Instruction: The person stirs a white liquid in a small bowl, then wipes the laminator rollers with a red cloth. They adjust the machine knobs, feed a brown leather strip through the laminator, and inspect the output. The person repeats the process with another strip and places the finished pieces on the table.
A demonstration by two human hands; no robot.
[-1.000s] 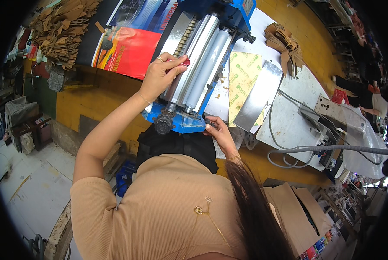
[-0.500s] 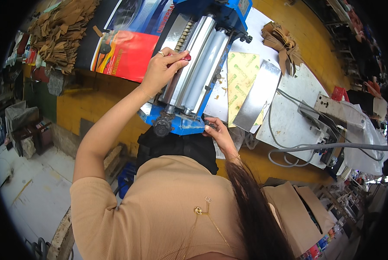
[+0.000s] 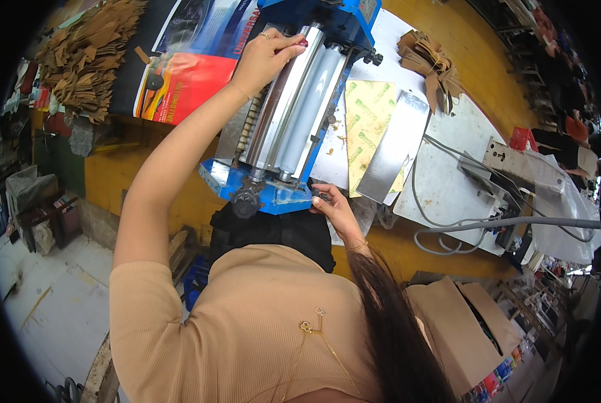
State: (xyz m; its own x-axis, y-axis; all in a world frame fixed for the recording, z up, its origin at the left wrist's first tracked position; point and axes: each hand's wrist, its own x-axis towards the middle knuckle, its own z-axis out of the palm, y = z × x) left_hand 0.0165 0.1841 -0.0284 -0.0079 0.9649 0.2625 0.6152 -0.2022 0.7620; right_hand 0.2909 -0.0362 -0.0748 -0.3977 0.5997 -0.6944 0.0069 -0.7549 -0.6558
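Blue metal machine (image 3: 284, 197): left hand (image 3: 273, 59), 11 o'clock, pinched on small red piece (image 3: 304, 43) at silver roller (image 3: 289, 101); right hand (image 3: 337, 209), 5 o'clock, curled round black knob (image 3: 322, 197), probably steadying.

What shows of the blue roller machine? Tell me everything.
The blue roller machine slants up to the right between a red-and-blue printed sheet and a yellowish patterned sheet. Between its blue ends run a shiny, metallic-looking roller and a pale grey roller, a ribbed rod to their left. A black knob juts from the near end. The left hand holds a small red thing over the shiny roller's far part; the right hand holds a dark knob at the near right corner.
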